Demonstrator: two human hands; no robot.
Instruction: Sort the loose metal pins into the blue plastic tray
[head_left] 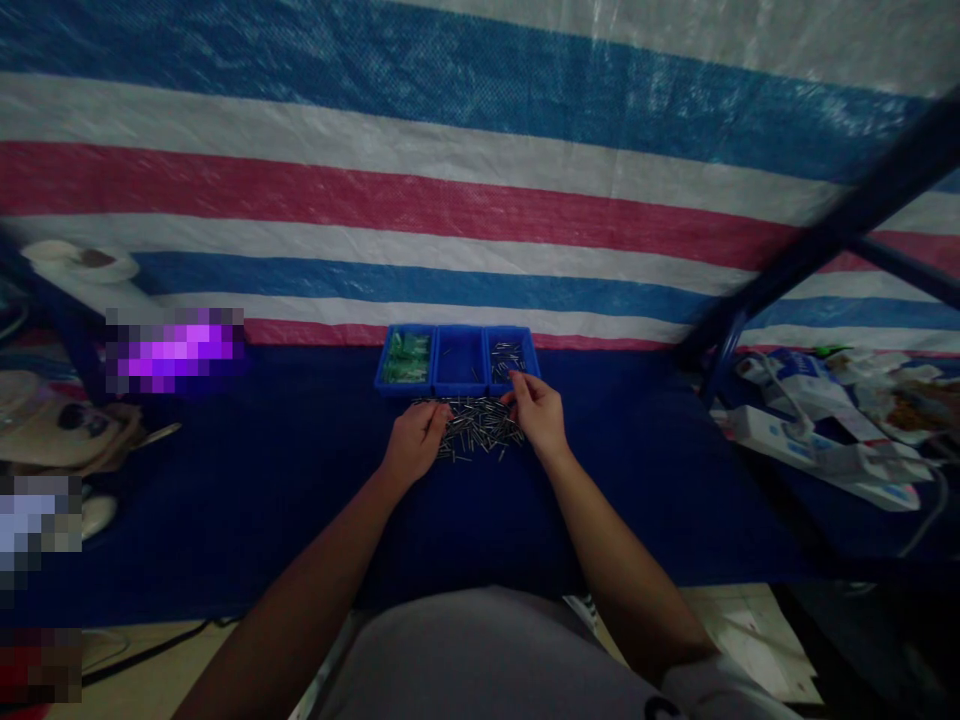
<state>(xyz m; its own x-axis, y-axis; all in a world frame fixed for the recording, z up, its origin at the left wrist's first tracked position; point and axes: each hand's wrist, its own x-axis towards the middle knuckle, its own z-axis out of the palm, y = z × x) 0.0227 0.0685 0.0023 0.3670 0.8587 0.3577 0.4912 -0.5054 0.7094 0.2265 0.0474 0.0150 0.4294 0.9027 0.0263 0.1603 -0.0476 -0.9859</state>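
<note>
A loose pile of thin, dark metal pins (480,425), too small to name exactly, lies on the blue cloth. My left hand (414,440) rests at the pile's left edge, thumb and fingers pressed together; whatever is between them is hidden. At the right edge, my right hand (541,412) is closed in a pinch just in front of the right blue bin (534,362), its fingertips too small to show what they grip. That bin holds several metal pins. The middle blue bin (459,365) has a few thin pieces in it. Green and clear plastic packets (407,358) fill the left bin.
A striped tarp (465,220) hangs behind the table. On the right, a white power strip (817,455), cables and plastic bags lie beyond a dark metal post (724,355). A beige bag (67,430) and a white roll-like object (90,270) are at left.
</note>
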